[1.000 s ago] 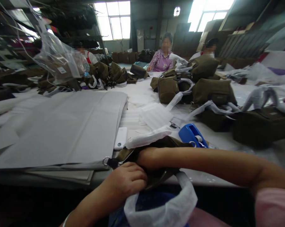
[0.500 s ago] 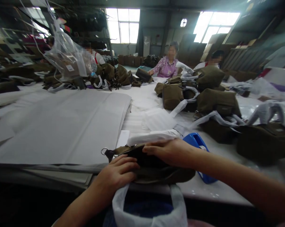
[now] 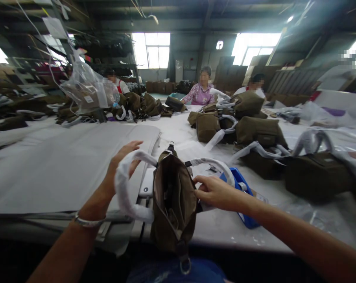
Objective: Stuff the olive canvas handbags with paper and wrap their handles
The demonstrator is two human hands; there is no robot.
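An olive-brown handbag (image 3: 157, 232) stands at the table's front edge with its zip top gaping, so its pale lining shows. White wrapping covers both of its handles, one looping out to each side. My right hand (image 3: 211, 190) pinches the bag's right rim between thumb and fingers. Beyond the left handle, my left hand (image 3: 123, 163) has its fingers stretched out and holds nothing; part of it is hidden behind the wrapped handle. Close by on the bag's left lies a white phone-like device (image 3: 147, 182). A blue tape dispenser (image 3: 248, 216) sits right of the bag, partly behind my right forearm.
A stack of large white paper sheets (image 3: 62, 169) covers the table's left side. Several olive bags with wrapped handles (image 3: 260, 133) are heaped at the right. More bags (image 3: 136, 103) line the far side, where a person in a purple apron (image 3: 203, 92) sits.
The handbag has turned from lying crosswise to pointing away from me, and its mouth is spread wider. My left hand has come off it and moved up and left; my right stays at its rim.
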